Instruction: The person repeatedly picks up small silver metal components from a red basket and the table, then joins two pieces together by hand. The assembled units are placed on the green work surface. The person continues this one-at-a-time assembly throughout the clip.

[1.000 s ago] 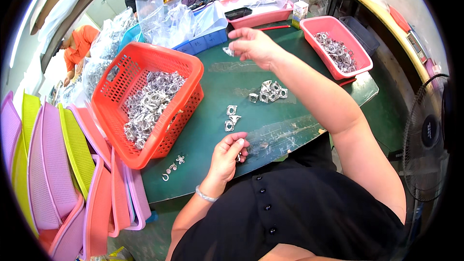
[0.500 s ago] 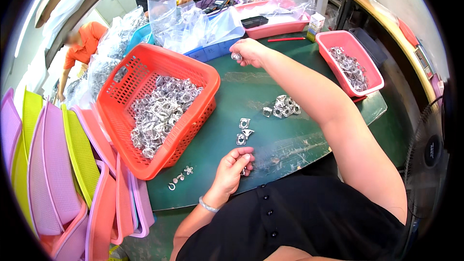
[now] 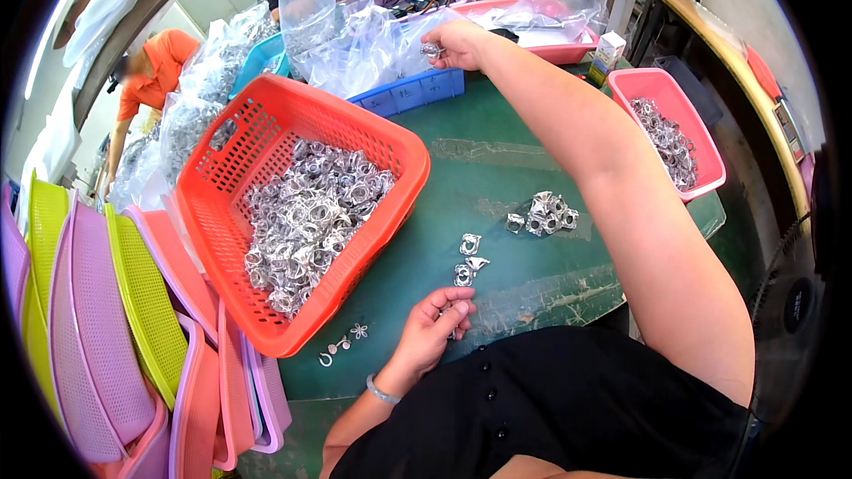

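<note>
My left hand [image 3: 435, 333] is curled near the table's front edge, a small silvery metal piece [image 3: 453, 333] partly hidden in its fingers. My right hand [image 3: 458, 44] reaches far forward and pinches another silvery ring-shaped piece [image 3: 431, 51] above the right end of a blue tray [image 3: 413, 94]. Beyond the left hand lie three loose ring-shaped pieces [image 3: 470, 244]. Farther right sits a small heap of similar pieces [image 3: 550, 215]. To the left, a red perforated basket [image 3: 417, 164] holds a large pile of silvery pieces [image 3: 311, 222].
Clear plastic bags [image 3: 355, 49] fill the blue tray. A pink bin [image 3: 710, 168] with metal pieces stands at the right. Small ornaments [image 3: 358, 331] lie before the basket. Stacked coloured baskets [image 3: 106, 328] crowd the left. One person in orange [image 3: 164, 62] and another in black are beyond.
My right hand has moved farther forward, from the table beside the blue tray to above its right end, the piece still pinched. My left hand keeps its grip. The whole view has shifted slightly.
</note>
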Action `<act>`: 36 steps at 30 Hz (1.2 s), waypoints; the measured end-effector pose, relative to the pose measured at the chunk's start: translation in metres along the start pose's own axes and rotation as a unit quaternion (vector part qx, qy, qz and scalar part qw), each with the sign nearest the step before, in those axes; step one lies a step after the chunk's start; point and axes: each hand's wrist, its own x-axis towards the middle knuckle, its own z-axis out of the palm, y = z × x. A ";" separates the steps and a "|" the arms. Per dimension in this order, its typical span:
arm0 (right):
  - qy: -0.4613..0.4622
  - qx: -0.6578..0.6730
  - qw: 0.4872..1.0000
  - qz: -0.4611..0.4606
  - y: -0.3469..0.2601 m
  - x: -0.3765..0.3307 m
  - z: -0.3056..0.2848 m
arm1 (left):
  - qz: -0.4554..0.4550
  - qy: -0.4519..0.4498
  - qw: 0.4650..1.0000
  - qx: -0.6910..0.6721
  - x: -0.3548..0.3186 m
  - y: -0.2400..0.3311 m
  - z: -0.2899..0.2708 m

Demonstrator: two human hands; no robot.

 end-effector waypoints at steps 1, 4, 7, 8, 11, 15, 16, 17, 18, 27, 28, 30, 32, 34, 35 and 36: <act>-0.005 0.004 1.000 0.003 0.000 0.001 -0.002 | 0.001 0.000 1.000 -0.001 0.001 0.000 0.000; -0.015 -0.001 1.000 0.013 0.001 0.003 -0.002 | -0.004 0.005 1.000 0.006 0.001 0.000 -0.001; -0.016 -0.037 0.999 0.023 0.001 0.000 0.002 | -0.004 -0.001 1.000 0.010 0.002 0.001 -0.002; -0.019 -0.047 0.998 0.025 0.001 0.001 0.002 | -0.004 -0.002 1.000 0.010 0.002 0.001 -0.003; -0.027 -0.054 0.998 0.031 0.002 0.001 0.000 | -0.005 -0.004 1.000 0.008 0.003 0.001 -0.004; -0.070 -0.044 0.996 0.031 -0.001 -0.021 -0.011 | 0.000 -0.002 1.000 0.011 0.005 0.000 -0.008; -0.095 -0.069 0.993 0.008 -0.002 -0.033 -0.016 | 0.001 -0.003 1.000 0.014 0.006 0.001 -0.009; -0.115 -0.095 0.989 -0.013 -0.003 -0.049 -0.025 | 0.004 -0.005 1.000 0.017 0.007 0.002 -0.008; -0.141 -0.117 0.983 -0.025 0.002 -0.065 -0.032 | 0.001 0.002 1.000 0.016 0.005 0.002 -0.008; 0.173 -0.512 0.821 -0.185 -0.017 -0.265 -0.164 | 0.003 0.016 0.999 0.031 0.003 0.004 -0.001; 0.239 -0.555 0.777 -0.175 -0.015 -0.285 -0.180 | -0.001 0.009 1.000 0.026 0.004 0.005 0.001; 0.306 -0.595 0.729 -0.144 -0.007 -0.302 -0.200 | 0.012 0.002 1.000 0.022 0.005 0.006 0.004; 0.335 -0.612 0.692 -0.185 0.009 -0.314 -0.202 | 0.015 -0.002 1.000 0.023 0.003 0.005 0.009; 0.336 -0.630 0.656 -0.244 0.025 -0.318 -0.197 | 0.002 -0.002 1.000 0.023 0.002 0.003 0.015; 0.265 -0.655 0.659 -0.259 0.043 -0.315 -0.237 | -0.009 -0.015 1.000 0.024 0.005 0.002 0.018; 0.255 -0.642 0.701 -0.177 0.042 -0.320 -0.176 | -0.010 -0.005 1.000 0.028 0.003 0.001 0.021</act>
